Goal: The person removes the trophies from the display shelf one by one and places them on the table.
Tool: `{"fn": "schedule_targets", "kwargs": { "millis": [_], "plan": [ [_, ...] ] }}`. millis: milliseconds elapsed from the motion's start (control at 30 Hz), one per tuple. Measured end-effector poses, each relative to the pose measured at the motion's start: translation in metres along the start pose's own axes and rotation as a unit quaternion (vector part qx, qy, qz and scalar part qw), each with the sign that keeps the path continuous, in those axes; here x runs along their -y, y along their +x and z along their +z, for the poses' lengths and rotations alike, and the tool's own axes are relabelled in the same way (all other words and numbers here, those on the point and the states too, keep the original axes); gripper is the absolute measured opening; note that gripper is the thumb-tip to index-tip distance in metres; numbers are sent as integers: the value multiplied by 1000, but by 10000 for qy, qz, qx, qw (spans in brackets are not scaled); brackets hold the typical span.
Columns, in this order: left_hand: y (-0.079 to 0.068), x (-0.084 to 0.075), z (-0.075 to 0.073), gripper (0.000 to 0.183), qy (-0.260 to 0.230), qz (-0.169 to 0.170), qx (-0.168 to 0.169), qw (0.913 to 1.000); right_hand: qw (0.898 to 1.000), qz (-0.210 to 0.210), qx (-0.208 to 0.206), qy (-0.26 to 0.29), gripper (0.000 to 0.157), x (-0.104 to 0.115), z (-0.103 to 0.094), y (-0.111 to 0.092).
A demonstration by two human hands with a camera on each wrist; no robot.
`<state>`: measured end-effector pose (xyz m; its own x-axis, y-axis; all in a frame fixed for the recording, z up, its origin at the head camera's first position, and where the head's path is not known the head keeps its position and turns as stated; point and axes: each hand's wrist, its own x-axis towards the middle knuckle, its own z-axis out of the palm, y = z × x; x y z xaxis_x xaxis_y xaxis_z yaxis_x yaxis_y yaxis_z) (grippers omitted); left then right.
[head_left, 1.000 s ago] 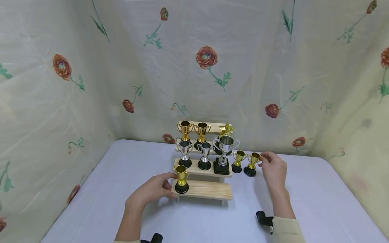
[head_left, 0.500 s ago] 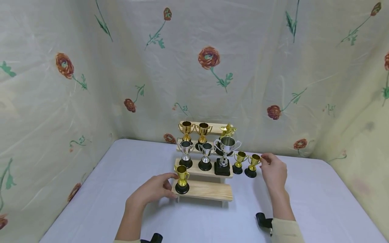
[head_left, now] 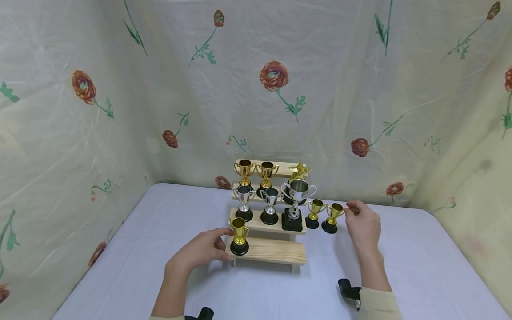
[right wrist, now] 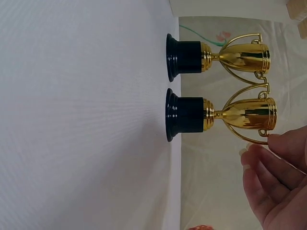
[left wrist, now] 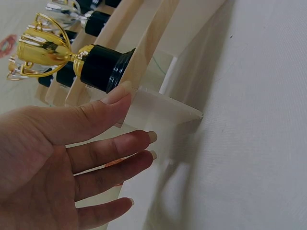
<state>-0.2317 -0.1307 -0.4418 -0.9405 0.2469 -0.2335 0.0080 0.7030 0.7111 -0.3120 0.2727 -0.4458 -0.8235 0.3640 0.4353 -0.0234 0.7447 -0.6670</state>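
Observation:
My left hand (head_left: 205,247) is at the left end of the front wooden step (head_left: 276,251). Its thumb lies at the step's edge, and the other fingers extend loosely, as the left wrist view shows. Close by on that step stands a small gold trophy cup (left wrist: 45,48) with a black base. My right hand (head_left: 363,226) pinches the outer handle of another small gold trophy cup (right wrist: 249,114), whose black base is down at the table. A matching gold trophy cup (right wrist: 244,58) stands beside it, their handles meeting in the right wrist view.
Behind the front step rise more wooden tiers. Two small silver cups (head_left: 244,198) and a large silver cup (head_left: 298,191) stand on the second. Higher are two gold cups (head_left: 245,168) and a gold star trophy (head_left: 298,171). A flowered curtain (head_left: 320,89) backs the white table (head_left: 152,231).
My right hand has shifted slightly to the right, and the top of the cup at its fingers leans a little that way. My left hand has stayed at the step.

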Motion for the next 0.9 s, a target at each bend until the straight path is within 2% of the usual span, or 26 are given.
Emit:
{"fn": "schedule_targets", "kwargs": {
  "millis": [233, 467, 667, 900],
  "plan": [
    [0, -1, 1, 62, -13, 39, 6, 10000, 10000, -25, 3, -45, 19, 2, -5, 1],
    [-1, -2, 0, 61, -36, -17, -24, 10000, 9998, 66, 174, -63, 22, 8, -13, 0],
    [-1, -2, 0, 60, 3, 13, -32, 10000, 9999, 30, 92, 53, 21, 13, -17, -1],
    [-2, -2, 0, 61, 36, 28, -44, 10000, 9998, -85, 122, 162, 22, 26, -24, -4]
  ]
}}
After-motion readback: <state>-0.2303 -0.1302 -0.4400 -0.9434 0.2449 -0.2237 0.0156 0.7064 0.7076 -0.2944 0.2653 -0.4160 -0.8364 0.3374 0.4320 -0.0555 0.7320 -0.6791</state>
